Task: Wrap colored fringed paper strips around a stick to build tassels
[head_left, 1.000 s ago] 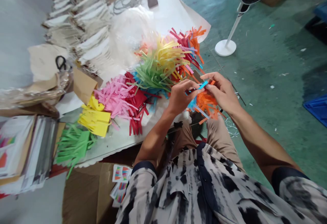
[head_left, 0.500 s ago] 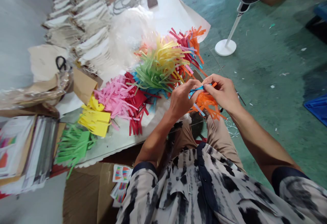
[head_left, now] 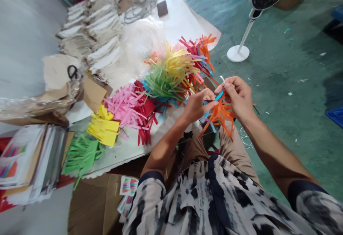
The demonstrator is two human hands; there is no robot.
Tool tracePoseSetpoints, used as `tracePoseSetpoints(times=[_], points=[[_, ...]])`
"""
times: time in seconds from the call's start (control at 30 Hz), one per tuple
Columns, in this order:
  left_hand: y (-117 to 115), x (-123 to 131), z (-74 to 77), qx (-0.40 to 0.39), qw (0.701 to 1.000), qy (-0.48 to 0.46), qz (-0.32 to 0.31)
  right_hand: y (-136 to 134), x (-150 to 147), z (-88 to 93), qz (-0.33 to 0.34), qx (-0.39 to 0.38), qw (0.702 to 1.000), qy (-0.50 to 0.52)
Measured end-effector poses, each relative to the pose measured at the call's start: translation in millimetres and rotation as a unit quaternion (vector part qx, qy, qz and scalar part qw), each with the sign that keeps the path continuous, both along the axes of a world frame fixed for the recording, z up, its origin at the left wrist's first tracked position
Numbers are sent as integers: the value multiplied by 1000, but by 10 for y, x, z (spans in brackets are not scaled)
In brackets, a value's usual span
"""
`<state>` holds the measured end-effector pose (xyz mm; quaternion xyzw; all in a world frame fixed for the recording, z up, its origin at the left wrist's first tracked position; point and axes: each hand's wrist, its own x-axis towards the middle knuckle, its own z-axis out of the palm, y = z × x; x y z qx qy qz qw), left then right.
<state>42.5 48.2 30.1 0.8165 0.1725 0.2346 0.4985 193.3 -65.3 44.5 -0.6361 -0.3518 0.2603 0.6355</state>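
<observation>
Above my lap I hold a paper tassel with orange [head_left: 223, 115] and blue strips [head_left: 219, 96] between both hands. My left hand [head_left: 198, 105] is closed, its thumb and fingers pinching the tassel from the left. My right hand [head_left: 238, 95] pinches its upper part, where a thin white strip [head_left: 222, 79] sticks up beside the fingertips. Orange, blue and pale purple fringe hangs below. Just beyond my left hand, the table carries a heap of fringed paper: yellow fringe [head_left: 178, 61], light green fringe [head_left: 162, 83] and pink fringe [head_left: 124, 104].
Yellow [head_left: 108, 133] and green fringed paper [head_left: 85, 151] lie near the table's front edge. Printed sheets [head_left: 20, 156] are stacked at left, with off-white bundles [head_left: 103, 49] behind. A white standing fan [head_left: 238, 53] is on the green floor to the right; a cardboard box [head_left: 91, 199] stands below the table.
My hands have lowered slightly and my right hand has shifted right. The tassel's orange fringe now hangs more spread out, and a white strip shows above my right fingertips.
</observation>
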Motion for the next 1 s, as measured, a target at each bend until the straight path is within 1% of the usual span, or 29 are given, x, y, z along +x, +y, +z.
tracePoseSetpoints(times=[0.03,0.07,0.1,0.17,0.2,0.27,0.33,0.4,0.47,0.5,0.57,0.63,0.7,0.77,0.83,0.93,1.0], points=[[68,14,20,4,1000,11,-28,5,26,-14,0,-1,1000,16],[156,37,52,20,999,18,-38,16,59,-34,0,-4,1000,27],[264,74,92,48,998,20,-31,34,99,-61,1,-9,999,36],[530,211,177,127,992,12,19,93,190,-128,3,-22,999,49],[677,314,210,167,985,6,39,134,238,-167,3,-27,998,55],[966,582,226,221,974,-4,50,231,327,-245,-1,-34,998,61],[1209,890,160,246,968,-5,41,329,400,-314,-16,-35,997,60],[1376,1164,31,268,963,9,24,405,457,-364,-23,-40,997,55],[1470,1338,-112,288,957,15,22,448,506,-393,-23,-47,998,47],[1498,1376,-170,294,955,14,26,459,530,-400,-22,-50,998,42],[1537,1360,-230,295,955,3,38,484,585,-398,-21,-51,998,28],[1579,1255,-201,288,957,-7,42,545,650,-383,-17,-45,999,-1],[1628,1117,-96,277,960,-7,29,671,713,-366,-10,-32,999,-43],[1664,988,49,265,964,-1,14,855,754,-361,-5,-17,996,-82],[1671,892,196,252,968,0,13,1053,750,-375,9,-14,994,-112],[1669,812,376,233,972,-16,32,1268,671,-431,30,-49,988,-144],[1728,785,461,210,975,-48,55,1329,612,-478,27,-80,985,-148]])
